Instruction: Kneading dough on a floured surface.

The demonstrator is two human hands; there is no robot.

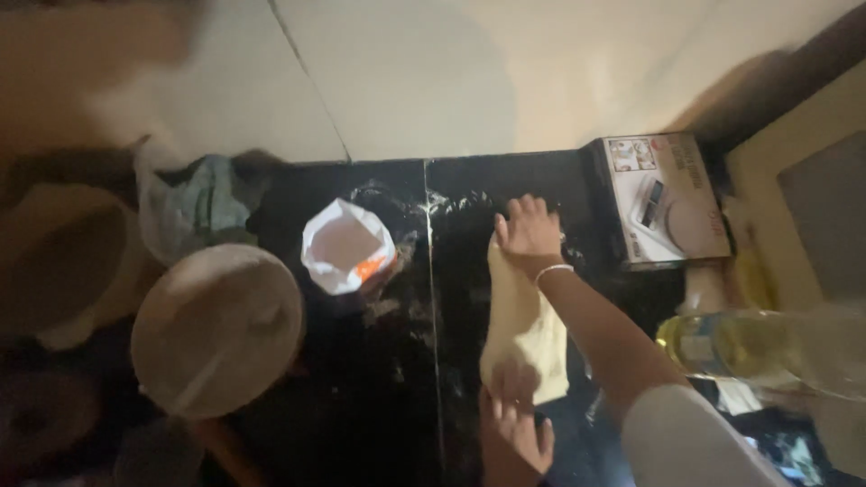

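Observation:
A long pale sheet of dough [523,325] lies stretched on the black countertop [379,379]. My right hand [527,233] presses flat on its far end, fingers spread, a thin bracelet at the wrist. At the near end of the dough rests my left hand [516,413], fingers laid over the dough's edge. The dough runs between the two hands.
An open white bag of flour [346,247] stands left of the dough. A round pale lid or bowl [216,326] sits further left, with a plastic bag [194,209] behind it. A boxed kitchen scale [665,197] is at the right, and a bottle of yellow oil [749,347] lies near the right edge.

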